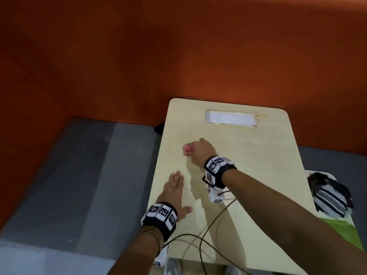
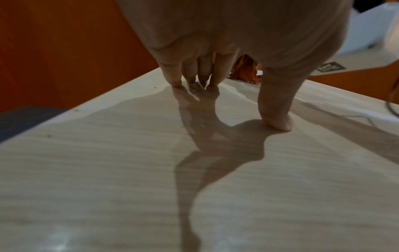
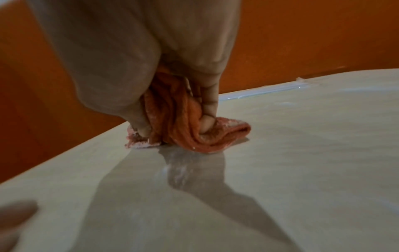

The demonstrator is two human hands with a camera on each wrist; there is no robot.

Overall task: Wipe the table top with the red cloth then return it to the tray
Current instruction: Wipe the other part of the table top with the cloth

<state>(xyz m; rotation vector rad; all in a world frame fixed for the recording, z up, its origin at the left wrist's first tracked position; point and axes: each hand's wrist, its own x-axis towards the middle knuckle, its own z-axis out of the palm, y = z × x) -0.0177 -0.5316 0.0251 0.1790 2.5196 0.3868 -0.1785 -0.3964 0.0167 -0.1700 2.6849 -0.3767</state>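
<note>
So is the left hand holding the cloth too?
No, the left hand lies flat with straight fingers on the table top, while the right hand alone grips the red cloth.

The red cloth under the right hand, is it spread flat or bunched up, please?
Bunched up: the red cloth sits in folds in the right hand, its lower edge touching the table top.

The small red terry cloth (image 1: 187, 149) is bunched into a crumpled wad with deep folds, its paler, fuzzy edges showing at the bottom. It sits pressed against the pale wood-grain table top (image 1: 258, 165), left of the middle and towards the far half. The rounded-corner table top is glossy, with a streaky sheen just in front of the cloth. The white tray (image 1: 351, 219) lies at the table's right edge, well apart from the cloth.
</note>
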